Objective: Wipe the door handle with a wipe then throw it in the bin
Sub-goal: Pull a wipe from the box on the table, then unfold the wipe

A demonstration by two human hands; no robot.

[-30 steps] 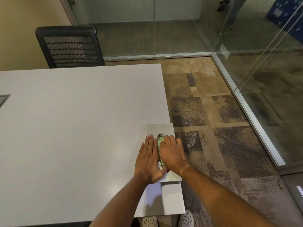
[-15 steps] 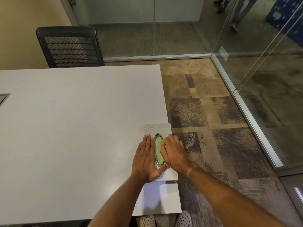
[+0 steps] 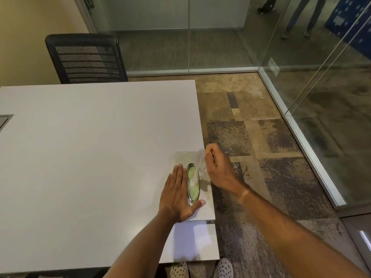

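White table (image 3: 90, 147) fills left; black mesh chair (image 3: 86, 59) at far edge; patchwork carpet (image 3: 251, 141) right; glass partition (image 3: 321, 87) beyond; spotted shoes (image 3: 222, 268) below.

I see both bare forearms reaching forward from the bottom edge. My left hand (image 3: 177, 194) lies flat, palm down, fingers straight and held together, thumb spread out to the right. My right hand (image 3: 217, 167) is raised just beyond and to the right of it, curled into a loose fist with the knuckles up, fingertips pinched on a thin white wipe (image 3: 199, 162). A thin band circles my right wrist.
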